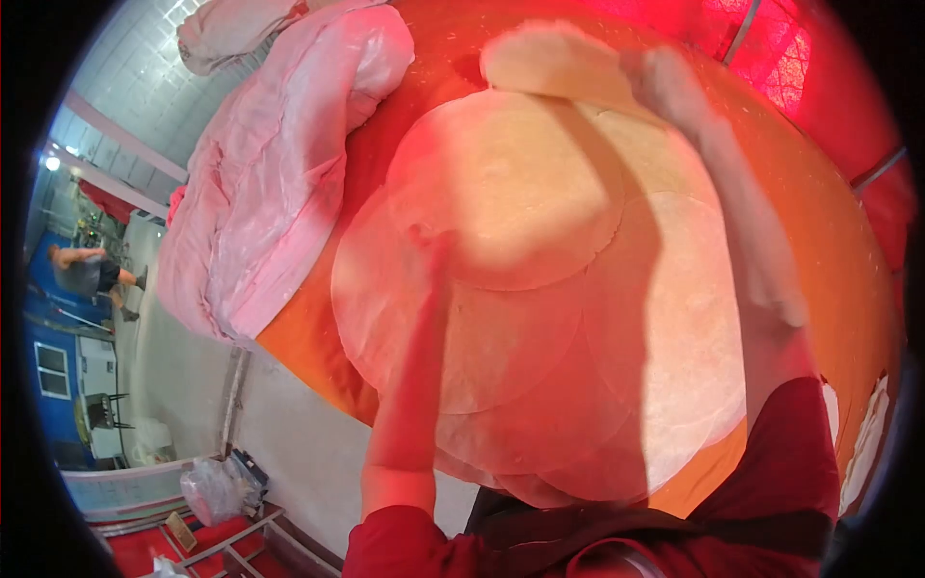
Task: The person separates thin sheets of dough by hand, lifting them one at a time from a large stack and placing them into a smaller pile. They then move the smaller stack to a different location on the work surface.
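Broadly, thin rounds (674,366) overlap on orange cloth (829,241), pink bundle (279,164) left. Your right hand (653,72) blurs at a far raised round (554,63), left hand (425,237) over the others; can't tell finger closure. Left room: person (85,271), pale floor (183,337).

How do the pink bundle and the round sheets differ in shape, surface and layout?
The pink bundle is long and bulky, while the round sheets are thin discs. The bundle is crumpled, with glossy patches; the sheets look mostly smooth. The bundle is heaped in folds, whereas most of the sheets lie flat and overlap one another. Both rest on the orange cover.
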Demonstrator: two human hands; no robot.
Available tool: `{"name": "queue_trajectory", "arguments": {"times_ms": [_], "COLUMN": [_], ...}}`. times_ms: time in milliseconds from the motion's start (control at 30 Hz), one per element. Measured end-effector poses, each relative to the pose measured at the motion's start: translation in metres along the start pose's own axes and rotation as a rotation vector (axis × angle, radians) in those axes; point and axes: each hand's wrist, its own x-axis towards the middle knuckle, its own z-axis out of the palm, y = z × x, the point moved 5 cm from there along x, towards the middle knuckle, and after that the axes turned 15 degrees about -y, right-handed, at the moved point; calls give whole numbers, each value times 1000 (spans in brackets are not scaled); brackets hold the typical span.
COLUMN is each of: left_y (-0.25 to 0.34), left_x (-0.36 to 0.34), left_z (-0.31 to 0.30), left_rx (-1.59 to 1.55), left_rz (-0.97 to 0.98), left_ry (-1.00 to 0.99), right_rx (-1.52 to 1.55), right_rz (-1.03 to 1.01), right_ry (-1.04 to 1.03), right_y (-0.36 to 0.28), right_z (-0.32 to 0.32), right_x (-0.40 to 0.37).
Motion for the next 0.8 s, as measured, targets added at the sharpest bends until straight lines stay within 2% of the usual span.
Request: {"name": "queue_trajectory", "arguments": {"times_ms": [33,67,100,167,200,233,267,300,333,367,400,433,467,500,533,600,633,667,700,733,767,800], "left_y": [38,68,72,64,69,75,81,90,94,94,93,91,89,88,87,86,90,97,98,101,104,104], "left_x": [-23,-40,-37,-27,-29,-30,-32,-37,-45,-51,-53,-53,-53,-52,-51,-45,-41,-39,-40,-40,-40,-42], "left_z": [16,27,23,9,7,13,21,27,35,39,38,40,43,43,44,44,56,66,70,70,69,70], "left_rx": [66,133,136,-30,-30,-22,-14,-15,10,35,32,44,54,46,-36,-122,-374,-619,-617,-636,-653,-651], "left_rz": [8,16,17,-234,-230,-289,-350,-350,-465,-582,-587,-605,-621,-622,-634,-631,-499,-358,-355,-286,-221,-228], "left_ry": [107,216,222,257,267,142,16,24,30,34,37,-21,-79,-80,-95,-108,-307,-504,-501,-409,-320,-325], "right_rx": [1,-41,-80,41,94,147,133,117,120,256,390,387,353,318,312,549,313,316,184,53,55,254], "right_rz": [-1,-50,-103,-157,-217,-275,-281,-285,-292,-336,-376,-379,-299,-215,-214,-317,-403,-409,-285,-158,-153,-198], "right_ry": [3,136,269,214,255,296,61,-175,-178,-245,-312,-318,-382,-441,-440,139,520,524,442,356,354,69], "right_y": [-7,-31,-55,-95,-115,-135,-159,-178,-181,-180,-185,-188,-188,-189,-196,-209,-220,-224,-227,-226,-221,-211], "right_z": [-24,-55,-73,-46,-14,16,35,53,69,90,87,82,78,72,94,133,117,120,126,132,134,129], "right_x": [-3,-11,-18,-22,-25,-30,-39,-47,-44,-39,-39,-41,-43,-49,-57,-75,-89,-91,-89,-88,-88,-77]}}
